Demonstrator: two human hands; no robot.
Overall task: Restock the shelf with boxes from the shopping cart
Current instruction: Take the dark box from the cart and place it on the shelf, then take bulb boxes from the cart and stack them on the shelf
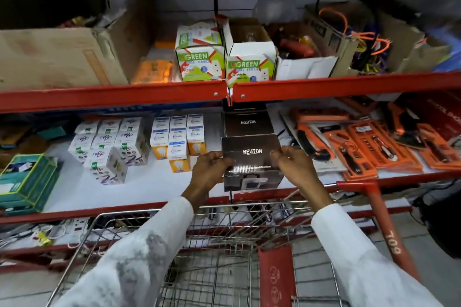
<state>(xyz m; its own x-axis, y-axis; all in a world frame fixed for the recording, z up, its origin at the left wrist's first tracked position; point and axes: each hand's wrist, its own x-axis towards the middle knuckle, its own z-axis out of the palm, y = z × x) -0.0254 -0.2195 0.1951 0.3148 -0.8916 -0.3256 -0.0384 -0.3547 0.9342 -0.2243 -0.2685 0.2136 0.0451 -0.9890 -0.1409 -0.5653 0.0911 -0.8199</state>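
A dark brown box marked NEUTON (252,152) is held between both hands above the front of the middle white shelf (154,182). My left hand (209,172) grips its left side and my right hand (293,167) grips its right side. It rests on or just above another dark NEUTON box (252,182) at the shelf's front edge. A third NEUTON box (247,124) lies behind them, deeper on the shelf. The wire shopping cart (224,252) stands below my arms against the shelf; I see no boxes in its visible part.
White bulb boxes (112,144) and orange-and-white bulb boxes (178,139) stand left of the NEUTON boxes. Orange tool packs (369,147) lie to the right. Green boxes (25,182) sit at the far left. The red upper shelf beam (112,97) runs above, carrying cartons.
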